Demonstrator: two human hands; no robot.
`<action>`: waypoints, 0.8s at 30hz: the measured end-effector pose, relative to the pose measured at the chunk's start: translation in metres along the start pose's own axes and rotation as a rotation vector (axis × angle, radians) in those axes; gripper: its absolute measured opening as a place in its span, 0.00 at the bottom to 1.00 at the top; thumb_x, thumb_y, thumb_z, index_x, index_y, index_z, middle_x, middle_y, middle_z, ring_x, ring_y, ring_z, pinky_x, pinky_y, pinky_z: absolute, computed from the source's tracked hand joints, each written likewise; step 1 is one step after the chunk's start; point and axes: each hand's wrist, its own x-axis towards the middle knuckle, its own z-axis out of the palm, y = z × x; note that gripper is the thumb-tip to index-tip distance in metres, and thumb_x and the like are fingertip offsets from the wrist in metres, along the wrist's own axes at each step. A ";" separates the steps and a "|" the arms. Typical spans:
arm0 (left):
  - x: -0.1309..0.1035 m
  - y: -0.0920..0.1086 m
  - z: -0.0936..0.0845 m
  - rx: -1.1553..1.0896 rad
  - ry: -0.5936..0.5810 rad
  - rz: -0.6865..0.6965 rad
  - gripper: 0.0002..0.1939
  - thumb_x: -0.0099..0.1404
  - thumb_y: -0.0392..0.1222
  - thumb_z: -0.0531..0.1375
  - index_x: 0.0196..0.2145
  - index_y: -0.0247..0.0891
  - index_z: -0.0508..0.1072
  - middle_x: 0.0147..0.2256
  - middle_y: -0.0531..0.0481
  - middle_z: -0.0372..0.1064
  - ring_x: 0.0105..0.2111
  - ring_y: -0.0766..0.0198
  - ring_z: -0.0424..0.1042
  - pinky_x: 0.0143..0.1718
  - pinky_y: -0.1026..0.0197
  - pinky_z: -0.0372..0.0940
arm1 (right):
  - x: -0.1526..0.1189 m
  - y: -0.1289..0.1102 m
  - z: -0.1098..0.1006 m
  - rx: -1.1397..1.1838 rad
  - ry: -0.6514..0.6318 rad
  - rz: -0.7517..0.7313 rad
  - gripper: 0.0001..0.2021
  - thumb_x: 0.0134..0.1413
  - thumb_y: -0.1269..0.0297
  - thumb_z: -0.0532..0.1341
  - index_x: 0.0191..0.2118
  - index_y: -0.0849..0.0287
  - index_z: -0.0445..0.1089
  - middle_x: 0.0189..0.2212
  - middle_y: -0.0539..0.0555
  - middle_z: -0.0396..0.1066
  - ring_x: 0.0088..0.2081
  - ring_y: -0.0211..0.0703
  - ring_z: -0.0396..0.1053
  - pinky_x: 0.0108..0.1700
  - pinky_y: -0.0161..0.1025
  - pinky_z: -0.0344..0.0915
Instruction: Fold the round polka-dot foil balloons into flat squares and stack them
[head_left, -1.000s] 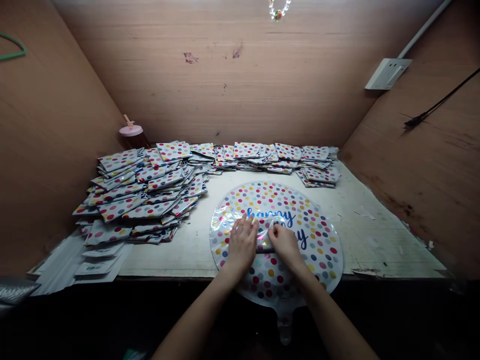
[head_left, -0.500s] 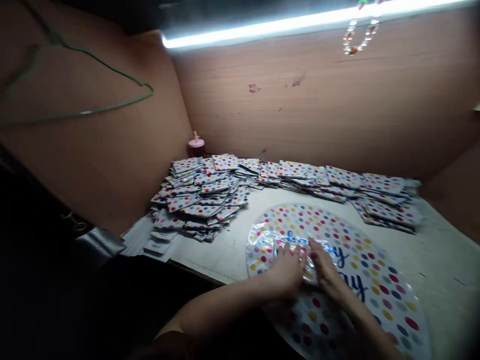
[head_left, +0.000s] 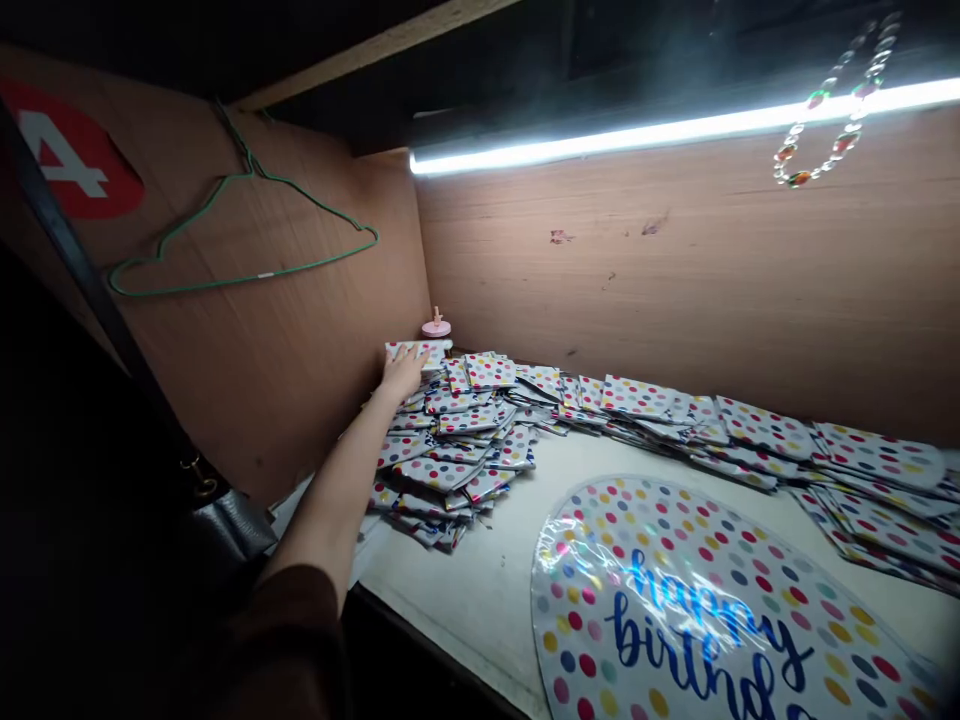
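Observation:
My left hand reaches to the back left and rests on a folded polka-dot packet on top of a heaped pile. Its fingers are spread over the packet's face; whether the thumb grips it is hidden. A large round white sheet with coloured dots and blue "happy birthday" lettering lies flat on the table at the front right, its lower part cut off by the frame. My right hand is out of view.
More folded dotted packets line the back wall. A pink-lidded cup stands behind the pile. A green hanger is on the left wall, a beaded string hangs at upper right. A dark bag sits at the left table edge.
My left hand has moved from the round sheet to the top of the pile, where a folded packet now lies under it. My right hand has left the view. The camera has turned left.

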 end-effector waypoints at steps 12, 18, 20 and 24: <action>-0.195 0.108 0.080 -0.464 -0.453 0.910 0.25 0.64 0.47 0.58 0.58 0.41 0.64 0.62 0.44 0.55 0.64 0.51 0.48 0.65 0.46 0.42 | -0.099 -0.047 -0.091 0.237 -0.404 0.109 0.13 0.54 0.51 0.54 0.38 0.42 0.74 0.35 0.51 0.75 0.42 0.48 0.73 0.43 0.45 0.70; -0.308 0.164 0.080 -0.826 -0.944 0.787 0.15 0.66 0.45 0.57 0.50 0.44 0.71 0.49 0.46 0.70 0.56 0.56 0.65 0.61 0.49 0.54 | -0.045 -0.065 -0.135 0.519 -0.634 0.604 0.14 0.53 0.53 0.59 0.27 0.59 0.70 0.29 0.53 0.71 0.34 0.44 0.69 0.38 0.39 0.66; -0.313 0.171 0.079 -0.826 -0.858 0.686 0.14 0.66 0.41 0.56 0.49 0.44 0.71 0.49 0.45 0.69 0.53 0.57 0.67 0.56 0.53 0.61 | -0.030 -0.062 -0.139 0.634 -0.722 0.619 0.16 0.55 0.50 0.58 0.31 0.60 0.72 0.32 0.54 0.71 0.35 0.44 0.68 0.39 0.39 0.64; -0.324 0.190 0.079 -0.684 -0.506 0.707 0.30 0.59 0.35 0.60 0.58 0.46 0.62 0.51 0.43 0.67 0.52 0.53 0.66 0.55 0.47 0.60 | -0.034 -0.057 -0.139 0.786 -0.758 0.791 0.15 0.48 0.52 0.64 0.28 0.61 0.69 0.26 0.50 0.68 0.31 0.40 0.66 0.34 0.35 0.61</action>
